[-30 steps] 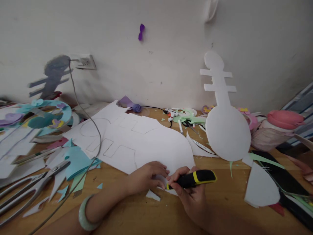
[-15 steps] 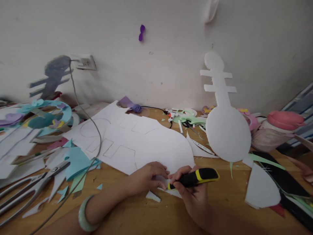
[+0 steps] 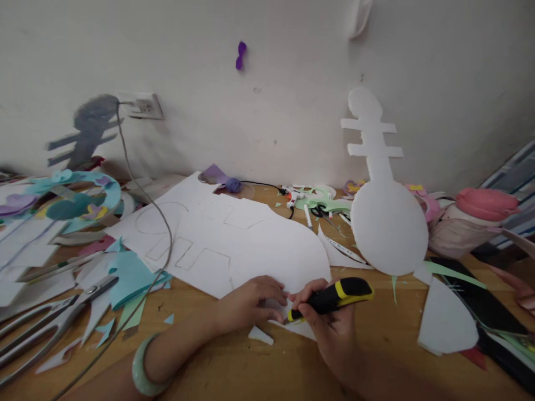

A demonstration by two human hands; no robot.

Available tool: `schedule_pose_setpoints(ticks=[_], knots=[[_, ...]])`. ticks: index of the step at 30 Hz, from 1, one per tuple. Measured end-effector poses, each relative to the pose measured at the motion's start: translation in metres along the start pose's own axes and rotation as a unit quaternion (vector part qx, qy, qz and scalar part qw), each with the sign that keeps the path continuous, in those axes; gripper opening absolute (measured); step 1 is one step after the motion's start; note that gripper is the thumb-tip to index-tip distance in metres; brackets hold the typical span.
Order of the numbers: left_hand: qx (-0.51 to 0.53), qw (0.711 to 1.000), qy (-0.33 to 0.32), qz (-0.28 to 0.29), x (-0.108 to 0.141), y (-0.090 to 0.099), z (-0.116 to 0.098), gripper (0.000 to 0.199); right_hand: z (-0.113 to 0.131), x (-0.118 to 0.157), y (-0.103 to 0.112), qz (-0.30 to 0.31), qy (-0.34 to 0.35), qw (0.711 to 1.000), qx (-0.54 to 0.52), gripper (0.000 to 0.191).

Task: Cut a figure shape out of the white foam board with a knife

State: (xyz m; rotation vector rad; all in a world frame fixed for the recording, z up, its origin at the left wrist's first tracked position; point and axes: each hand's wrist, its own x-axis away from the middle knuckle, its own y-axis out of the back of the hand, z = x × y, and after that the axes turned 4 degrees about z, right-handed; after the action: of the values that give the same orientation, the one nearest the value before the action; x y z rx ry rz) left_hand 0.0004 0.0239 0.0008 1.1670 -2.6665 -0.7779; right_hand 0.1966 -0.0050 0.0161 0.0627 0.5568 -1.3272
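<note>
White board: pencil-outlined, it lies flat on the desk [image 3: 234,367] before us, its near edge under our hands; we point to its middle [image 3: 276,245].
Knife: black and yellow [image 3: 328,299], its tip at the board's near edge; compared with a second ago, we see its butt raised slightly.
Right hand: our fingers [image 3: 311,317] are closed firmly around the knife; we mark the hand itself [image 3: 334,328].
Left hand: ours [image 3: 253,303] rests on the board, fingers loosely bent, thumb parted from them, gripping nothing.
White scrap: just below our left hand [image 3: 261,335], unmoved.
Lute-shaped cut-out: leaning on the wall to our right [image 3: 389,228], unchanged.
Scissors: at our far left [image 3: 62,317].
</note>
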Motion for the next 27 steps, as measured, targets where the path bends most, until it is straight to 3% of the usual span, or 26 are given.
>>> schedule_pose_setpoints(ticks=[19,27], knots=[[-0.007,1.000,0.002,0.004,-0.0012,0.0006,-0.0021,0.051,0.0011,-0.0001,0.0015,0.005,-0.013,1.000,0.016,0.013],[-0.003,1.000,0.001,-0.003,-0.0011,-0.0006,-0.0030,0.045,-0.0068,-0.0012,0.0047,0.015,-0.030,0.997,0.072,0.012]])
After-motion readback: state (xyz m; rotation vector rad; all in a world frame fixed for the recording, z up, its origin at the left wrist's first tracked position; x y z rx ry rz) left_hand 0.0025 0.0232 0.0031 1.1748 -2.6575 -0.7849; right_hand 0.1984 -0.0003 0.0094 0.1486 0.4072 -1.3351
